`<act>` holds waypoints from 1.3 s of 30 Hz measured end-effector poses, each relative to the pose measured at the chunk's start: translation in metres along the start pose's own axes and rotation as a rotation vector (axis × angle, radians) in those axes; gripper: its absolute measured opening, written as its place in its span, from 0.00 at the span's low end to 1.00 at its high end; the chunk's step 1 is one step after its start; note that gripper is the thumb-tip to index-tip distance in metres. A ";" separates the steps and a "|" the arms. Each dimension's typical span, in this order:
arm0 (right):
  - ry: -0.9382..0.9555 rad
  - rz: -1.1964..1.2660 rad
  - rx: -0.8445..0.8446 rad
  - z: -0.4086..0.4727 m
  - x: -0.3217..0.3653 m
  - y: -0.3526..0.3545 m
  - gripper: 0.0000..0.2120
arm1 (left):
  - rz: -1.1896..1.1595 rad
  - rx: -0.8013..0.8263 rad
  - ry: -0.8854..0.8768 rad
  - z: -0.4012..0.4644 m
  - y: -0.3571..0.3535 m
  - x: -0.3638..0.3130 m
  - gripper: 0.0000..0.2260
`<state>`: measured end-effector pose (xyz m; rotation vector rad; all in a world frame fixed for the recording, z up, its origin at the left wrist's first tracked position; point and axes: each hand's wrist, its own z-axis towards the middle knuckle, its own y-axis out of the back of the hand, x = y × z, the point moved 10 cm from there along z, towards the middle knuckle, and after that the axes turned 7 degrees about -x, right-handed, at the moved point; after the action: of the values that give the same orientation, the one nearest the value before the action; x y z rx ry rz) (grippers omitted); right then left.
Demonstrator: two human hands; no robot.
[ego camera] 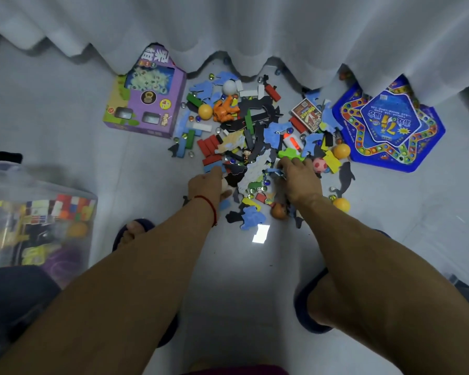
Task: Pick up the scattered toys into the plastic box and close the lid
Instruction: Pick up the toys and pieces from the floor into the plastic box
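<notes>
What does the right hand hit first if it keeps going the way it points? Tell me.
Probably the green foam piece. The right hand points up the picture into the toy pile, and its fingers already reach that piece's near edge; the white and orange toy lies just beyond. Depth is uncertain.

The floor [390, 226] under me is smooth and pale grey. On it lies a heap of toys [249, 147] — blocks, foam shapes, marbles, balls. A purple game box [146, 104] lies to the left of the heap, a blue star game board [390, 128] to the right — both flat. My clear plastic box [38, 212] stands far left.
</notes>
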<state>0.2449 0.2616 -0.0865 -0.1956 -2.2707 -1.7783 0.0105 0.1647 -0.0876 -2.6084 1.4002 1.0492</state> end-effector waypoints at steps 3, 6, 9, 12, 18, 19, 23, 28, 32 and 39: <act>-0.001 0.023 -0.069 0.000 -0.003 0.019 0.11 | -0.264 0.150 0.230 -0.029 -0.010 0.004 0.10; -0.067 0.238 -0.207 -0.004 -0.004 0.057 0.10 | -0.224 0.322 0.304 -0.057 -0.008 -0.005 0.14; -0.320 0.735 -0.152 -0.015 0.008 0.086 0.13 | -0.126 0.485 0.274 -0.082 0.007 -0.035 0.11; -0.385 1.105 0.071 -0.026 0.074 0.094 0.11 | 0.013 0.514 0.166 -0.093 0.055 -0.090 0.12; -0.212 1.363 0.520 -0.075 0.299 0.089 0.07 | 0.727 0.062 -0.198 -0.088 0.261 -0.202 0.09; -0.201 1.368 0.550 -0.085 0.336 0.087 0.05 | 0.792 -0.041 -0.253 -0.087 0.298 -0.215 0.08; -0.142 1.368 0.689 -0.126 0.461 0.070 0.02 | 0.736 -0.240 -0.232 -0.078 0.402 -0.212 0.13; -0.049 1.084 0.662 -0.149 0.509 0.058 0.16 | 0.487 -0.139 -0.071 -0.078 0.411 -0.187 0.29; 0.037 0.981 0.606 -0.136 0.464 0.081 0.14 | 0.543 -0.059 -0.364 -0.098 0.358 -0.224 0.22; -0.191 0.743 0.347 -0.104 0.209 0.122 0.13 | 0.512 0.157 -0.688 -0.140 0.194 -0.170 0.07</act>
<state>0.0874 0.1804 0.1087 -1.0173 -2.1562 -1.0068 -0.1207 0.1320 0.1733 -1.5435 1.8463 1.5866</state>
